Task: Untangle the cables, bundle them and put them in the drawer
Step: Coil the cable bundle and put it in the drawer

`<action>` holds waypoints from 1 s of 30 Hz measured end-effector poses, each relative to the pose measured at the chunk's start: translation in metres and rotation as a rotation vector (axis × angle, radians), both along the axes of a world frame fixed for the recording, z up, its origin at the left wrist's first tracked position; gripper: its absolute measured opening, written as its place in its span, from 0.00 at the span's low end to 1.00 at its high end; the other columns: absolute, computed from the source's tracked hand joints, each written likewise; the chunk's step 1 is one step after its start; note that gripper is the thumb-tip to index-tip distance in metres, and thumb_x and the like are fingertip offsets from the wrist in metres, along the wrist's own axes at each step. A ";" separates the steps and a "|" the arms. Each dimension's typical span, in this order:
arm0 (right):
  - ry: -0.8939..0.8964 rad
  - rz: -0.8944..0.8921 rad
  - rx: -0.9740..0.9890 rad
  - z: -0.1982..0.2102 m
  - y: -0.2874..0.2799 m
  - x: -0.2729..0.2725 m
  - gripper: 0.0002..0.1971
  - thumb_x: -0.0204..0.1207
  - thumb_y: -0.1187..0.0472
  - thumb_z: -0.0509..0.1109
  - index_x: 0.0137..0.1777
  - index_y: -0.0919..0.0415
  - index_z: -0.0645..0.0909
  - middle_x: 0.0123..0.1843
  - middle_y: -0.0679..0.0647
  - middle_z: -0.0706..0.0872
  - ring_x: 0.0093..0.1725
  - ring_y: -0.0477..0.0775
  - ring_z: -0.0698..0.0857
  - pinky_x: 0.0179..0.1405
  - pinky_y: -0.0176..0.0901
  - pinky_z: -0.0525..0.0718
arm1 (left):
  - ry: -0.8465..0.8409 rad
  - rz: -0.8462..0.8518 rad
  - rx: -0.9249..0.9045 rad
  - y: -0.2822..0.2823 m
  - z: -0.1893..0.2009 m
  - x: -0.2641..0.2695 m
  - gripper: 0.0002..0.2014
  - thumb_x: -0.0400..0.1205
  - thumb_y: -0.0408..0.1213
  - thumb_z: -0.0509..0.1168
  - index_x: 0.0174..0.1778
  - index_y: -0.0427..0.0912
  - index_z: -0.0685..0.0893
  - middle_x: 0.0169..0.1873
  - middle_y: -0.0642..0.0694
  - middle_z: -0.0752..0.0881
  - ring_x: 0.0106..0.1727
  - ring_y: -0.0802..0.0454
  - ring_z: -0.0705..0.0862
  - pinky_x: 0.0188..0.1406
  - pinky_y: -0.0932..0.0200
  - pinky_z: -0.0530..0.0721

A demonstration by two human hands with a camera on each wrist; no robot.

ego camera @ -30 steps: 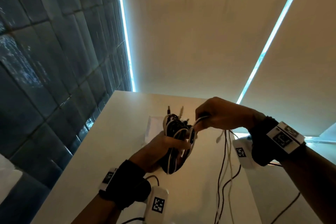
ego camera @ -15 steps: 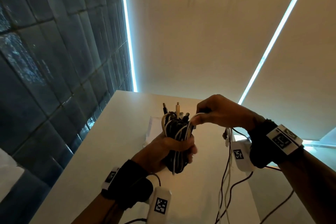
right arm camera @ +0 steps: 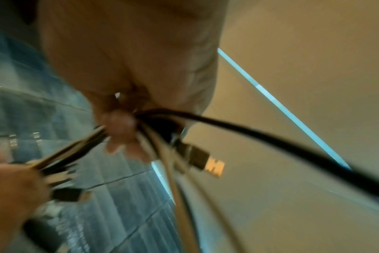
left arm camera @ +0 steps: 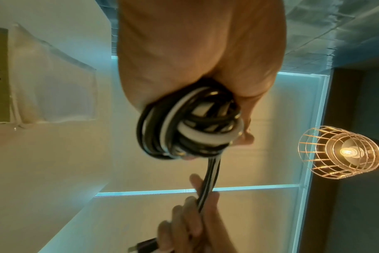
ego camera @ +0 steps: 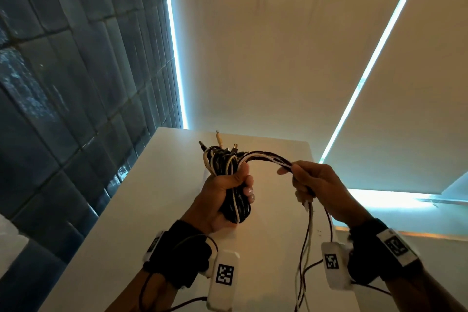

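Left hand [ego camera: 222, 192] – fingers fully curled around the coiled cable bundle [ego camera: 228, 172]. Right hand [ego camera: 319, 187] – fingers closed on the loose strands [ego camera: 266, 157] leaving it.

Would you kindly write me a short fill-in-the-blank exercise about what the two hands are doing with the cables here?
1. The coiled bundle of cables is gripped by the ____ hand.
2. The loose strands running out of the bundle are held by the ____ hand.
3. The cables are black and ____.
4. Below the right hand, the free cable ends hang ____.

Missing words: left; right; white; down
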State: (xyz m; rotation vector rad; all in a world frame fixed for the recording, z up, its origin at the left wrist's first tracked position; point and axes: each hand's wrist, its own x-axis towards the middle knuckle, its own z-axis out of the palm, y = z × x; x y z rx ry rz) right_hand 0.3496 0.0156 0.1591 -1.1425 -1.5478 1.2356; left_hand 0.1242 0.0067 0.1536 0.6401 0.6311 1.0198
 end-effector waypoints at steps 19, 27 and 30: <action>-0.896 0.160 0.519 0.029 -0.030 -0.098 0.18 0.82 0.55 0.64 0.70 0.58 0.69 0.59 0.53 0.80 0.47 0.53 0.84 0.47 0.48 0.87 | 0.026 0.245 -0.155 -0.002 0.007 0.015 0.17 0.79 0.52 0.67 0.41 0.39 0.85 0.33 0.42 0.86 0.36 0.43 0.87 0.42 0.44 0.85; -0.283 0.320 -0.110 -0.013 -0.036 -0.073 0.19 0.75 0.57 0.75 0.64 0.61 0.78 0.56 0.50 0.87 0.56 0.53 0.87 0.58 0.40 0.86 | -0.150 0.487 -0.133 0.015 0.010 -0.011 0.15 0.81 0.35 0.66 0.28 0.46 0.73 0.20 0.51 0.74 0.21 0.55 0.76 0.34 0.57 0.78; 0.127 0.498 -0.293 -0.030 -0.042 -0.077 0.23 0.78 0.54 0.71 0.67 0.68 0.79 0.65 0.65 0.84 0.67 0.64 0.82 0.70 0.54 0.79 | -0.159 0.432 -0.094 0.014 0.014 -0.009 0.18 0.82 0.35 0.65 0.26 0.47 0.71 0.18 0.54 0.71 0.19 0.58 0.73 0.29 0.60 0.75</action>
